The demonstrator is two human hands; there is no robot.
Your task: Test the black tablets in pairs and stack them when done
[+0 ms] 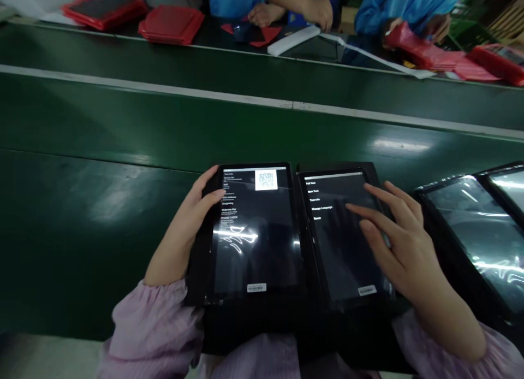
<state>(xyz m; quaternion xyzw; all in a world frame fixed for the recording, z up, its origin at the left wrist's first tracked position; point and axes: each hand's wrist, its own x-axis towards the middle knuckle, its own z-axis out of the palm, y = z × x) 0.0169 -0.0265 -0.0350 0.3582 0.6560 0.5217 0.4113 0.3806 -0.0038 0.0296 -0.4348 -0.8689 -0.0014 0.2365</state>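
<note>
Two black tablets lie side by side in front of me on the near edge of a green conveyor. The left tablet (pixel 256 234) shows white text and a QR code. My left hand (pixel 188 226) grips its left edge, thumb on the screen. The right tablet (pixel 341 237) shows a short menu of white text lines. My right hand (pixel 395 240) is spread over its right half, fingers apart, the index finger reaching toward the screen's middle. Both sleeves are pale lilac.
More black tablets (pixel 477 231) lie to the right, screens reflecting light. The green conveyor belt (pixel 123 133) with a white stripe runs across. On the far side, people in blue sleeves (pixel 405 5) handle red pouches (pixel 172 23) and a white strip (pixel 292 39).
</note>
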